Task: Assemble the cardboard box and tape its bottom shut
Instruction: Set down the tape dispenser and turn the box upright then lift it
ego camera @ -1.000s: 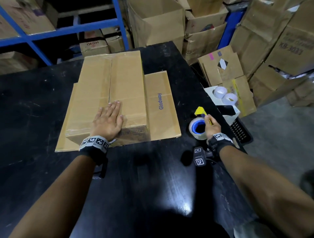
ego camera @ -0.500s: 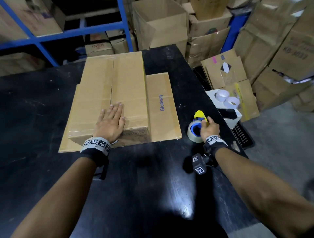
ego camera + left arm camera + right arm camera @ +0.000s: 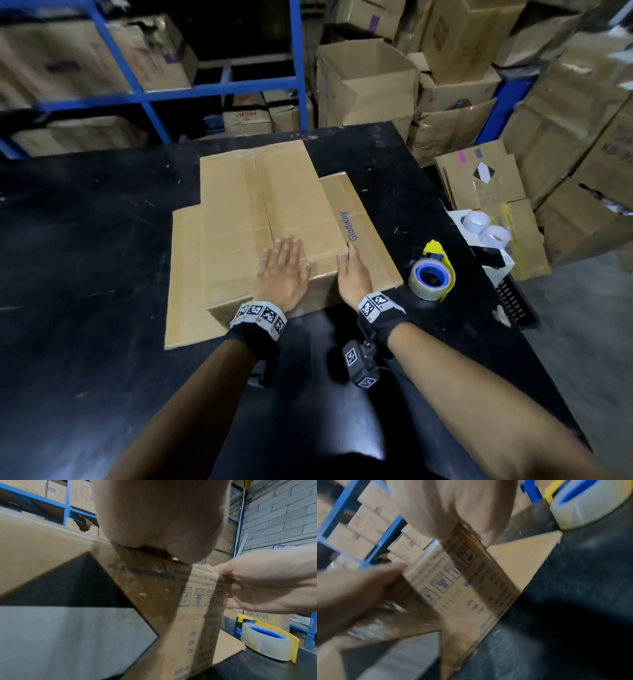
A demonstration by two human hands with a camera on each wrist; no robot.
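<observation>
Cardboard box (image 3: 274,205) sits taped; left hand (image 3: 282,274) lies flat on top, right hand (image 3: 352,274) flat-fingered against its side, apparently steadying it.

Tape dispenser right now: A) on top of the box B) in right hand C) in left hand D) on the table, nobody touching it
D: the tape dispenser sits on the black table, right of the box, while the right hand and left hand are both on the box.
</observation>
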